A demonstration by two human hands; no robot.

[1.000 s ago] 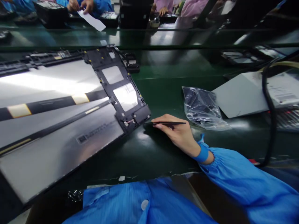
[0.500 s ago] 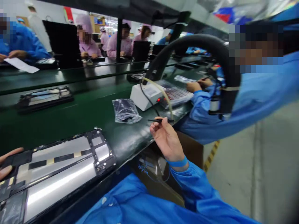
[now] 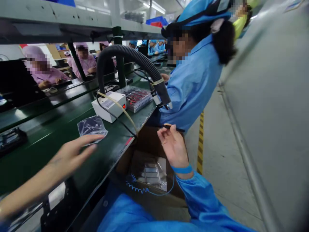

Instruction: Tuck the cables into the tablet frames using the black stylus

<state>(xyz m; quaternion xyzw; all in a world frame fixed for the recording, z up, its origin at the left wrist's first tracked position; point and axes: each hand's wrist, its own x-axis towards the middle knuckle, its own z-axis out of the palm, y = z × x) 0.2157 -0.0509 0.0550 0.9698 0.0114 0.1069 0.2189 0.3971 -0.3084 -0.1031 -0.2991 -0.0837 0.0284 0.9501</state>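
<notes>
Nearest you, at lower left, a black-framed flat device with silvery panels [image 3: 48, 219] lies partly beneath your bare forearm; a sleeve or wrist catching its edge could shift it. Your right hand [image 3: 175, 149], wearing a blue fabric wrist strap [image 3: 182, 169], has thumb and fingers clamped on a slim black pen-like tool [image 3: 180, 130], held beyond the bench edge; should that pinch loosen, the tool could fall towards the brown open cardboard box [image 3: 149, 135] below. A thin blue coiled cord [image 3: 137, 188] hangs near the box and could snag if pulled sideways. Your left hand [image 3: 70, 153] has its index finger and thumb spread apart, the fingertip over the near edge of a clear plastic bag with dark contents [image 3: 89, 126], which lies on the glossy dark-green bench [image 3: 55, 129]; whether they touch cannot be told. A careless sweep could slide the slick bag. Just beyond stands a white box-shaped unit with a red light [image 3: 108, 108]; its loose cables could catch your fingers. Behind rises a black corrugated hose [image 3: 130, 51], near a blue-clad co-worker [image 3: 195, 80].
</notes>
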